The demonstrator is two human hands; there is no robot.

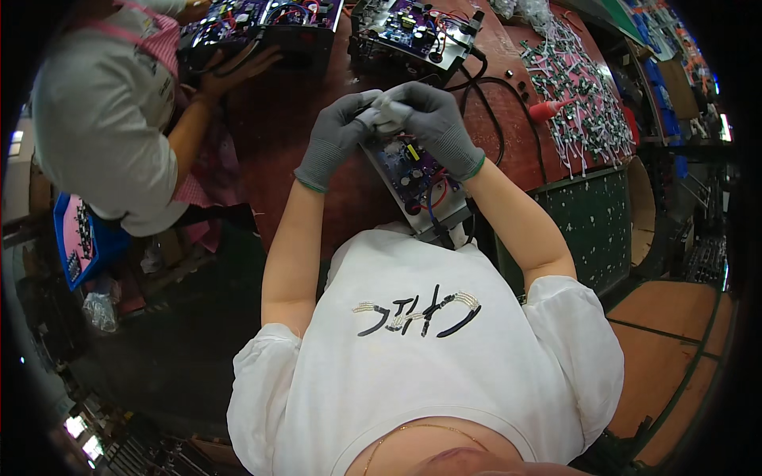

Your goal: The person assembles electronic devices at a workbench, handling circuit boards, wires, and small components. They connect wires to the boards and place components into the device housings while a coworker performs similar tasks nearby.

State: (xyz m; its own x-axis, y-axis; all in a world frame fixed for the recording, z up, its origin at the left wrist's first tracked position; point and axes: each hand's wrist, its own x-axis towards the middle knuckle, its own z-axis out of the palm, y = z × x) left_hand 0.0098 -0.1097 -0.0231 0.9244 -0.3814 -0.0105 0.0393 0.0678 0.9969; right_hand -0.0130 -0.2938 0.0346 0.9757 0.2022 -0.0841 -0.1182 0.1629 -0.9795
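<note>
My left hand (333, 135), in a grey knitted glove, is closed, its fingertips meeting those of my gloved right hand (444, 131). Pinched between them is a small crumpled-looking whitish piece (387, 113); its exact kind cannot be made out. Both hands are raised over the far end of an open metal-cased device (413, 170) with a purple circuit board, coils and red and blue wires. The hands hide that far end. The device's near end lies close to my shirt, with a black cable beside it.
Another open device (417, 32) stands farther back on the red table (274, 186), with black cables (496, 119) trailing right. A red bottle (548, 109) lies beside a heap of small wired parts (575, 95). At left, a co-worker's hand (230, 75) touches another device.
</note>
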